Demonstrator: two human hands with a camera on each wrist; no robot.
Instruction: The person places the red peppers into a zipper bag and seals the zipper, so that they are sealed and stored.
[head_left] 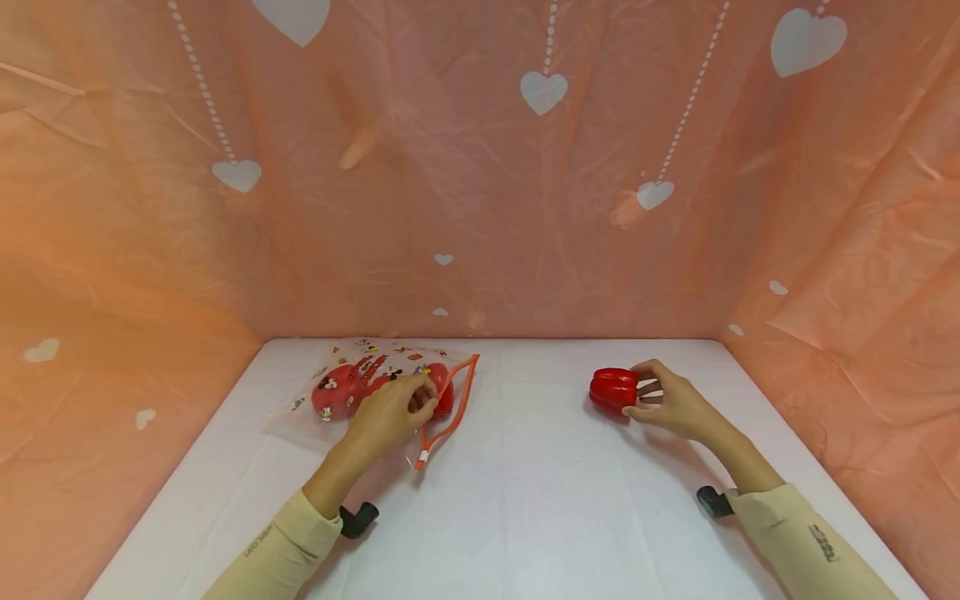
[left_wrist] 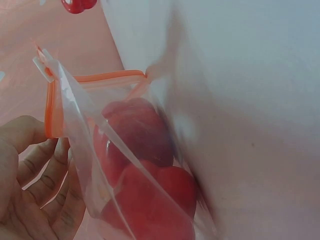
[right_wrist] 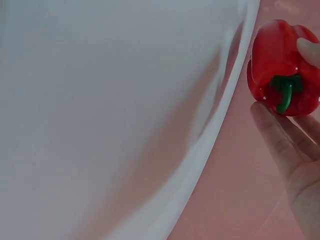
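Note:
A clear zip bag (head_left: 408,354) with cartoon prints lies on the left of the table, its orange rim (left_wrist: 110,76) spread apart at the mouth. Red bell peppers (left_wrist: 150,200) show through its plastic. My left hand (head_left: 393,406) pinches the bag's rim between thumb and forefinger; the other fingers are bent beside the bag in the left wrist view. On the right, my right hand (head_left: 677,406) holds another red bell pepper (head_left: 613,389) between thumb and fingers. Its green stem (right_wrist: 286,94) faces the palm. Whether this pepper touches the table, I cannot tell.
A white cloth covers the table (head_left: 525,500). Orange curtains (head_left: 495,208) with white hearts rise behind it and at both sides. A dark wrist mount (head_left: 358,520) shows under the left sleeve, and another (head_left: 714,502) beside the right sleeve.

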